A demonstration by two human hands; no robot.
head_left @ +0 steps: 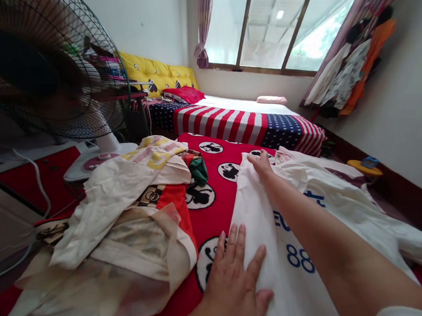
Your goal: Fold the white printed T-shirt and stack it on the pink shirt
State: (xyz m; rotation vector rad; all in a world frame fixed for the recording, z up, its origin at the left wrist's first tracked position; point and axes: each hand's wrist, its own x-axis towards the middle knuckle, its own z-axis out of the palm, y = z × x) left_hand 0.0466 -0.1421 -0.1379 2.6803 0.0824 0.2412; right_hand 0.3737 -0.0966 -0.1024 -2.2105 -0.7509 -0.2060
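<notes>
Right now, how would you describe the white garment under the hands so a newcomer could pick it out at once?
Find the window, then the red cloth with round cartoon patches in front of the bed. On its right side lies the white garment, the left hand and right hand along its left edge. Unlike the heaped clothes opposite, it shows a blue 88.

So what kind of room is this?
Probably a bedroom: there's a bed with a red pillow on it, and hanging clothes in the corner.
</notes>
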